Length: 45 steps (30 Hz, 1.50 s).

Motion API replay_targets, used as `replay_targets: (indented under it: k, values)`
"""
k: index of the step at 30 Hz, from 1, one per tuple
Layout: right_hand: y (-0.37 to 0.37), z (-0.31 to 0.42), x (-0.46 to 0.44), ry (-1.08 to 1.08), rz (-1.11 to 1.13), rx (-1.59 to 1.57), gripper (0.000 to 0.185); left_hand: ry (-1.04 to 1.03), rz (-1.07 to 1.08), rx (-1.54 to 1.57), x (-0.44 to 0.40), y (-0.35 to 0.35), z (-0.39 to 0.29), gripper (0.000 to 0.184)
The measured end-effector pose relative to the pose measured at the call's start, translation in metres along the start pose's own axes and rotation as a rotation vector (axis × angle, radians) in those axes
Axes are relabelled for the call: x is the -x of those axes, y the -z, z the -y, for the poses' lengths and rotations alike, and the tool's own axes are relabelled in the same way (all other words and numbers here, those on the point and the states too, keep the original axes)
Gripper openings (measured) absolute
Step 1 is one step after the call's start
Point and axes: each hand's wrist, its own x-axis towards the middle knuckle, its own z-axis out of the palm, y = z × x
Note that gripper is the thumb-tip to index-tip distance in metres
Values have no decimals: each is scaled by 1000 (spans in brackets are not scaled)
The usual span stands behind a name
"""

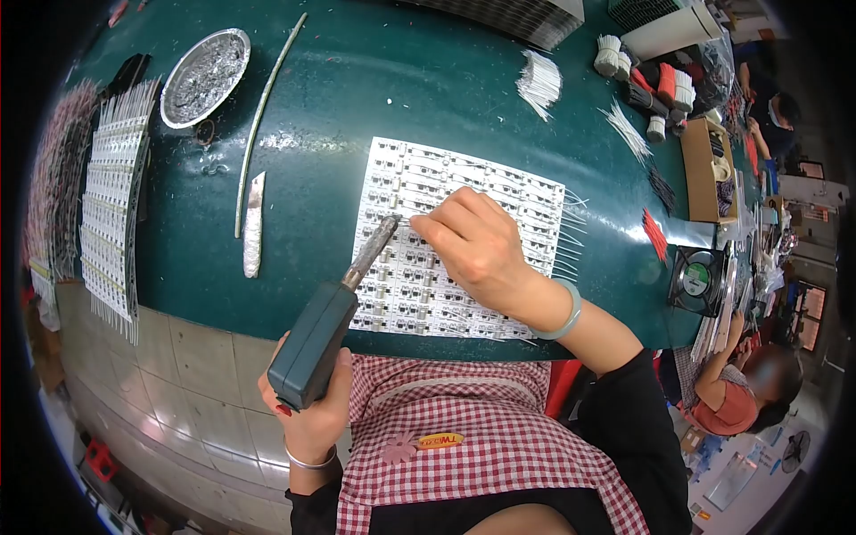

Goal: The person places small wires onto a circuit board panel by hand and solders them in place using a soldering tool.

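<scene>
My left hand (pixel 323 406) is wrapped around the dark green body of a soldering gun (pixel 312 343). The gun's tip reaches up over a white panel of small circuit boards (pixel 379 165), close to my right fingertips. Above that panel, my right hand (pixel 473 245) is closed in a pinch on what looks like a thin white wire, mostly hidden by the fingers. More white wires (pixel 571 241) stick out past the panel's right edge.
A metal bowl of solder scraps (pixel 167 105), a long thin rod (pixel 267 98) and a wrapped blade (pixel 253 227) lie left. Wired panels (pixel 116 196) stand at far left. Wire bundles (pixel 539 85), a cardboard box (pixel 700 178) and a fan (pixel 695 281) sit right. Co-workers (pixel 749 383) are beyond.
</scene>
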Motion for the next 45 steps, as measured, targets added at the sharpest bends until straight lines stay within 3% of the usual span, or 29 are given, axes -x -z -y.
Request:
replay_targets:
  k: [5,11,17,20,23,26,29,35,41,45]
  values:
    - [-1,0,0,-1,-6,0,26,14,40,-36,-1,3,-2,22]
    - [-1,1,0,-17,-4,-1,25,-40,-121,-21,9,-1,8,24]
    - [6,5,-1,-25,17,28,25,-147,-125,-87,5,0,3,24]
    - [26,14,-2,-33,52,57,25,-94,-145,13,4,-1,0,25]
    - [38,25,-8,-25,46,49,26,-38,-20,47,11,8,8,39]
    - [30,24,-9,-9,14,30,27,-94,-152,12,5,-1,3,25]
    - [17,18,-5,3,13,28,27,-127,-122,-105,8,3,4,24]
    - [2,10,1,4,-8,31,25,-53,-66,-31,9,5,3,21]
    - [2,10,0,7,0,46,24,-179,17,-70,2,6,4,21]
    - [1,10,1,8,-5,46,24,-149,38,-81,1,6,0,18]
